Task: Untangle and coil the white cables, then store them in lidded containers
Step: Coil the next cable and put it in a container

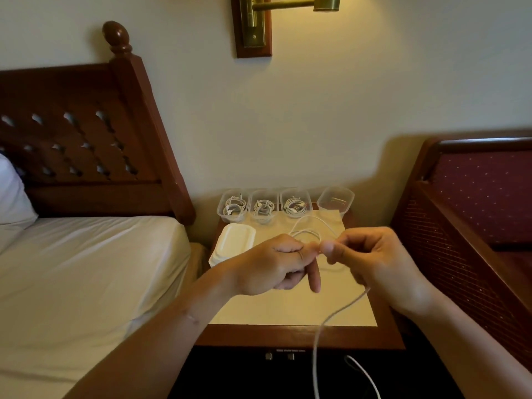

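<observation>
Hands meet above the tabletop point(288, 309): left hand point(273, 266) and right hand point(371, 260), fingers curled, both pinch the white cable point(339, 309), whose tail hangs toward 6 o'clock. Three tubs point(263, 207) at 12 o'clock hold coils, unlidded. We judge the fourth tub point(335, 201), at 1 o'clock, awaits this cable. Lids point(233, 240) sit stacked at 10 o'clock.

Clear, glossy plastic on the containers point(232, 210), matt white plastic on the stacked lids point(234, 240). The cable point(336, 312) looks smooth, white-coated. Counter point(288, 335): polished dark wood frame, pale matt top. Shiny brass lamp point(326, 2), soft cloth bed sheet point(86, 269).
</observation>
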